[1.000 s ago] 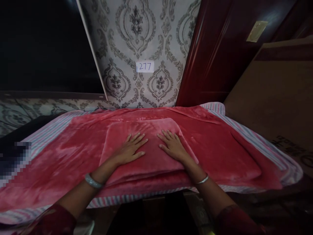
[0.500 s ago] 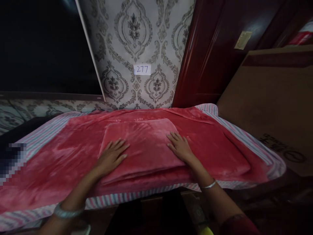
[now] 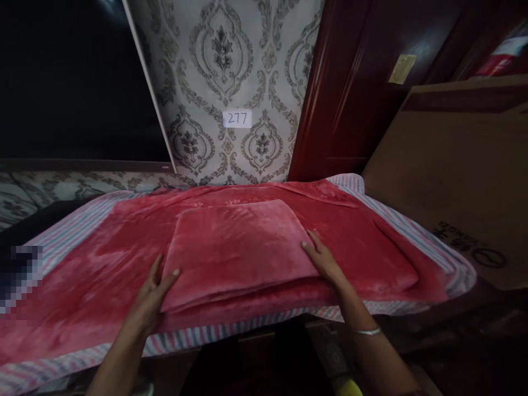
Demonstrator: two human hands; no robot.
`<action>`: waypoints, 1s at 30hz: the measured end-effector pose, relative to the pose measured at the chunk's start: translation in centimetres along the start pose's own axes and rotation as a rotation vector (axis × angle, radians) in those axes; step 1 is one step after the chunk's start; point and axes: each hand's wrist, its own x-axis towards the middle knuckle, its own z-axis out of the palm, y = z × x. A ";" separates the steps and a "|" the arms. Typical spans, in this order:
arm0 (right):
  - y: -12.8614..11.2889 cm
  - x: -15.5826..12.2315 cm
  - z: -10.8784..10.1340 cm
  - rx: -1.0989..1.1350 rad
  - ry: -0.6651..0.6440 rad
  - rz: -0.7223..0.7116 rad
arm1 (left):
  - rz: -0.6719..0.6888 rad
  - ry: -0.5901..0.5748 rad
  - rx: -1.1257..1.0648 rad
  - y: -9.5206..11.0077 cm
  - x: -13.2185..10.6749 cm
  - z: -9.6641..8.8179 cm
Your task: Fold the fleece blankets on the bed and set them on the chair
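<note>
A folded pink plush blanket [image 3: 235,247] lies flat in the middle, its layers showing along the near edge. At its left side is my left hand [image 3: 150,294], thumb along the top edge and fingers apart beside it. My right hand [image 3: 324,259] rests at the right side, thumb over the edge and fingers stretched alongside, partly hidden. Neither hand visibly grips the cloth. Beneath it a larger red plush cloth [image 3: 358,247] spreads out over a striped sheet [image 3: 214,331].
A large cardboard box [image 3: 454,176] stands close on the right. Behind are a patterned wall [image 3: 264,82] with a paper label [image 3: 237,118], a dark screen [image 3: 74,82] at the left and a dark red door [image 3: 350,82]. Something yellow [image 3: 350,388] shows below the near edge.
Both hands have slid outward from the top of the folded blanket to its left and right sides. They have turned from palm-down to edge-on. The blanket lies in the same place.
</note>
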 end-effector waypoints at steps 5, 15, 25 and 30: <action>-0.4 -1.0 -0.8 0.083 -0.050 -0.009 | -0.253 -0.033 -0.191 2.2 -1.2 0.7; -2.4 -1.4 -1.0 0.550 -0.129 0.090 | -0.128 -0.097 -0.255 2.6 -2.0 1.3; -1.8 -5.7 1.9 1.174 0.221 0.285 | -0.114 -0.129 -0.258 6.0 -7.9 2.7; -3.2 -11.4 5.4 1.215 0.072 0.332 | 0.036 -0.123 -0.113 3.5 -9.6 2.0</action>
